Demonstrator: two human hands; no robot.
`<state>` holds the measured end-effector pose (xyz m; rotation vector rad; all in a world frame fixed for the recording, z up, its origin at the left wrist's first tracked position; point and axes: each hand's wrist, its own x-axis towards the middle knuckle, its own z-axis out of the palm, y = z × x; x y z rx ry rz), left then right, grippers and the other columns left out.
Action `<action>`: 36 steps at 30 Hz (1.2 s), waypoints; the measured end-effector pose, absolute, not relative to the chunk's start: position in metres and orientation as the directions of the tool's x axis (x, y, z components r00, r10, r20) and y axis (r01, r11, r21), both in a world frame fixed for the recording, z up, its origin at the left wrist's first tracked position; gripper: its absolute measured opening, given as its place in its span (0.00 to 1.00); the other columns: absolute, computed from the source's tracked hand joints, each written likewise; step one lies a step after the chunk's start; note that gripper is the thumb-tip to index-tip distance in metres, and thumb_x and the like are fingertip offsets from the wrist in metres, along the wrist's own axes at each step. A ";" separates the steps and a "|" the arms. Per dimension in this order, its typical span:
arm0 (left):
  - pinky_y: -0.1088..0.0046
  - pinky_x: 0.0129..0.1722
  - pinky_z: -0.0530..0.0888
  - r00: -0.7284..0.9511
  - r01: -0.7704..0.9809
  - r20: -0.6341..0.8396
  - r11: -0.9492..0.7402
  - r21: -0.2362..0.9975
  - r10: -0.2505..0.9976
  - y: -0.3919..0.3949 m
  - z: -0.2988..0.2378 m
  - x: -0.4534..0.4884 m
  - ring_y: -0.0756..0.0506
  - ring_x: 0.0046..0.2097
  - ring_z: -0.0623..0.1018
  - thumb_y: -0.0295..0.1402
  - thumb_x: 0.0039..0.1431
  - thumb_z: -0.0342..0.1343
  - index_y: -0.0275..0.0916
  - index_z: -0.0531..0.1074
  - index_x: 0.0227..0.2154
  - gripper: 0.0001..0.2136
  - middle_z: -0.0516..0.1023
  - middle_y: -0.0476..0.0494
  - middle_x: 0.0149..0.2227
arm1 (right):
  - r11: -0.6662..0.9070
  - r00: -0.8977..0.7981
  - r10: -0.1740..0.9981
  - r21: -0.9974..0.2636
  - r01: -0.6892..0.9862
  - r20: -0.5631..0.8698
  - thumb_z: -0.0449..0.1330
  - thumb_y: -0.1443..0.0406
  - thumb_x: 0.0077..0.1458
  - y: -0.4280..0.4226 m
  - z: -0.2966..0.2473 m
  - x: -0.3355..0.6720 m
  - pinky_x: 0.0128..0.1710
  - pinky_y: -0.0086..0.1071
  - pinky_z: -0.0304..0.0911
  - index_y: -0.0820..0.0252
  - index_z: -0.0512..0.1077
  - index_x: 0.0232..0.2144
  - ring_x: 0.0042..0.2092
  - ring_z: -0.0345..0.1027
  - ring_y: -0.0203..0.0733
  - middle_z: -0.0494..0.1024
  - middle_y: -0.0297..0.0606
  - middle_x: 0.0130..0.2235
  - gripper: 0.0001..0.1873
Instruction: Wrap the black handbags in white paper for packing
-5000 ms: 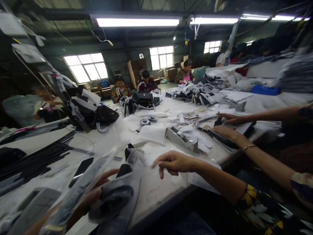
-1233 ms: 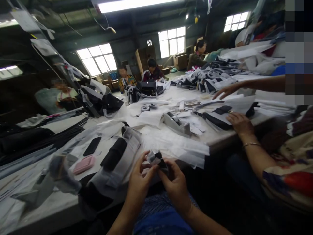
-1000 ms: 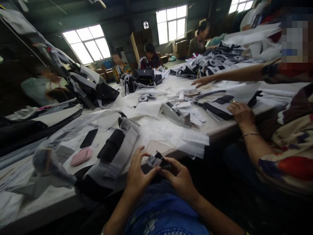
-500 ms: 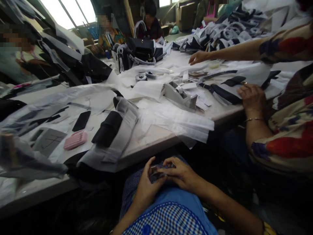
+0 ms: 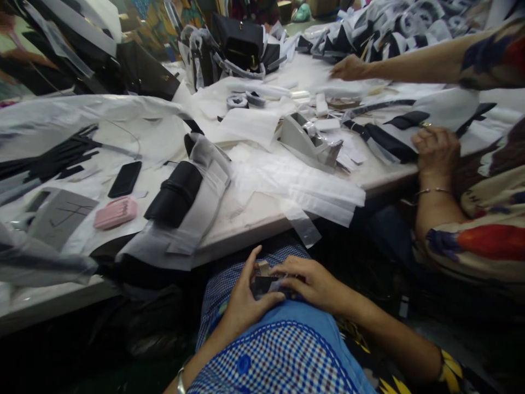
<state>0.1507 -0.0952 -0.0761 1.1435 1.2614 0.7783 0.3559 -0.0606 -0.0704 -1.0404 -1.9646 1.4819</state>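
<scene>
Both my hands rest in my lap below the table edge, on a blue checked cloth [image 5: 283, 350]. My left hand [image 5: 243, 298] and my right hand [image 5: 311, 282] pinch a small dark piece [image 5: 264, 284] wrapped in clear film between their fingertips. A small pale tab sticks up from it by my left thumb. On the table just above lies a black rolled part in a grey wrapper [image 5: 184, 200].
The white table [image 5: 254, 219] carries white tissue sheets [image 5: 303, 189], a grey tape dispenser [image 5: 309, 142], a pink case [image 5: 115, 212], a black phone [image 5: 125, 179], black straps and bags [image 5: 241, 38]. A co-worker at right has one hand [image 5: 437, 150] on black strips, another hand [image 5: 348, 68] reaching far.
My hands dropped from the table edge into my lap with the small wrapped piece. The view tilted downward. The co-worker's far hand stays reached across the table.
</scene>
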 end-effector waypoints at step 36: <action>0.60 0.61 0.68 -0.027 -0.026 -0.299 0.298 0.954 0.954 -0.085 -0.060 0.153 0.38 0.61 0.72 0.46 0.53 0.65 0.41 0.58 0.65 0.39 0.75 0.36 0.58 | -0.176 -0.126 0.972 -0.970 0.169 -0.198 0.64 0.50 0.56 -0.064 -0.089 0.309 0.48 0.41 0.68 0.63 0.75 0.43 0.44 0.75 0.49 0.80 0.44 0.42 0.22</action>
